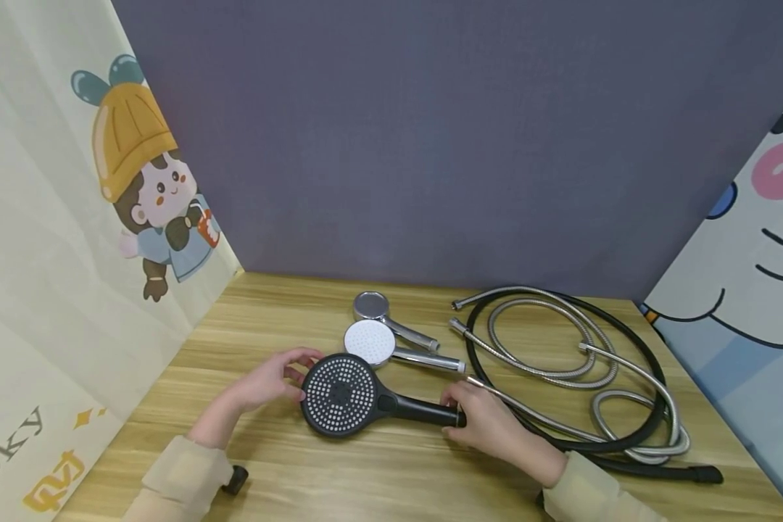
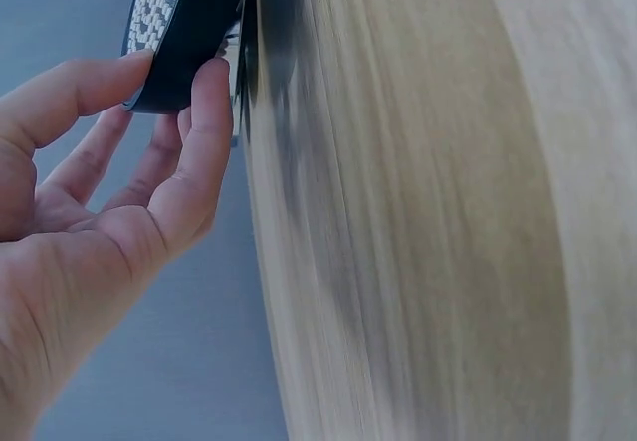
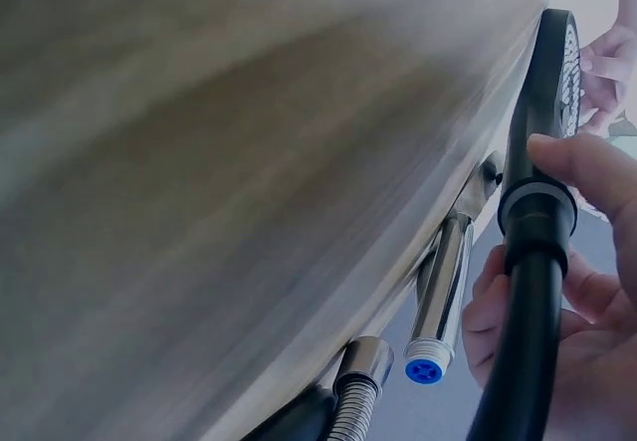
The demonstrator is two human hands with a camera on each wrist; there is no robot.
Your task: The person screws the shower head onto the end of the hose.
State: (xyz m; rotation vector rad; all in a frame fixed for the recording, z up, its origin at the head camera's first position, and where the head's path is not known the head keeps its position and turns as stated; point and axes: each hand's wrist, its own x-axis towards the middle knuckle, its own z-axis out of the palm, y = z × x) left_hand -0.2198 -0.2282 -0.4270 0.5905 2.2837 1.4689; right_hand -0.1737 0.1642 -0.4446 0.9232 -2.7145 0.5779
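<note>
A black shower head (image 1: 339, 395) is held face up, close over the table, between both hands. At its spray head, my left hand (image 1: 270, 380) pinches the rim; in the left wrist view the thumb is on the nozzle face and the fingers are behind. My right hand (image 1: 486, 420) grips the handle's end, thumb on the handle just past a grey ring (image 3: 537, 194). In line below that ring runs a black hose (image 3: 518, 351) in the right wrist view. Just beyond lie a white-faced chrome shower head (image 1: 370, 342) and a smaller chrome shower head (image 1: 370, 304).
Coiled silver metal hoses (image 1: 561, 377) and the rest of the black hose lie on the table's right side. The black hose's far end (image 1: 705, 474) points to the right. A dark grey wall (image 1: 398, 145) stands behind the wooden table (image 1: 287, 478), with printed curtains at both sides.
</note>
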